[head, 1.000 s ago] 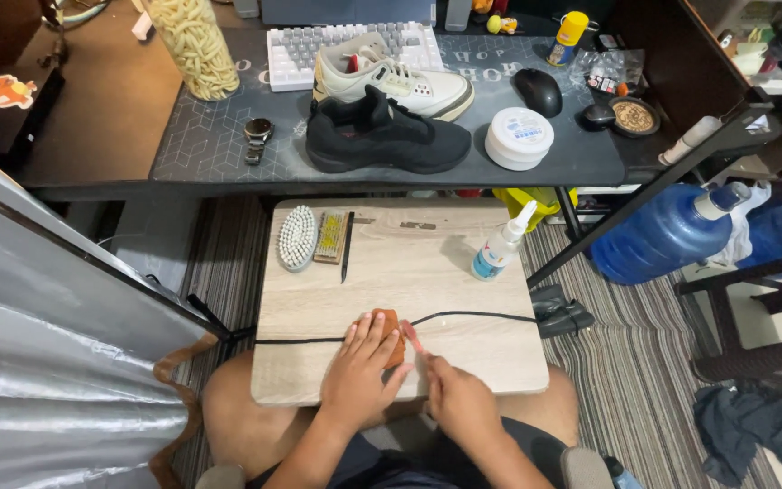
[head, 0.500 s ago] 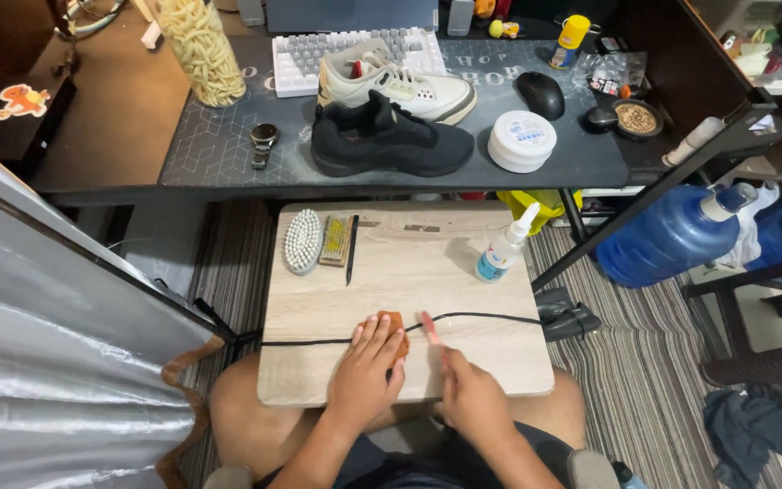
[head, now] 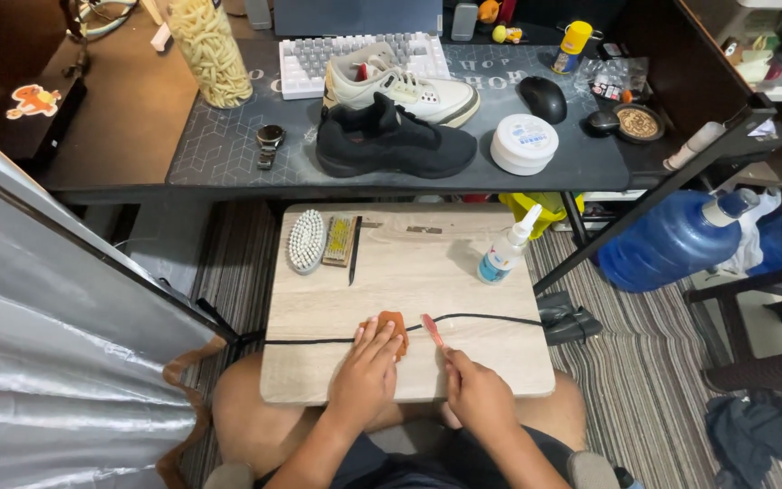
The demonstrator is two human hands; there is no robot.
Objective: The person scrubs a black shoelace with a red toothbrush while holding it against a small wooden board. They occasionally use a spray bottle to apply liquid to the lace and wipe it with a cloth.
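Observation:
A black shoelace [head: 481, 318] lies stretched across a light wooden board [head: 409, 272] resting on my lap. My left hand [head: 366, 373] presses an orange cloth [head: 393, 323] down onto the lace near the board's middle. My right hand [head: 477, 394] holds a thin pink brush [head: 433, 331], its tip touching the lace just right of the cloth. A black sneaker [head: 395, 142] and a white sneaker [head: 400, 86] sit on the dark desk [head: 219, 145] beyond the board.
On the board lie a white bristle brush [head: 304, 240], a small yellow brush [head: 340, 239], a black pen-like tool [head: 354, 249] and a spray bottle [head: 505, 247]. The desk carries a keyboard [head: 319, 59], mouse [head: 544, 97], round white tub [head: 524, 143], watch [head: 269, 145]. A blue water jug [head: 676, 240] lies at right.
The view has shifted slightly. My right hand has drawn a little to the right along the lace, and the pink brush now stands apart from the cloth.

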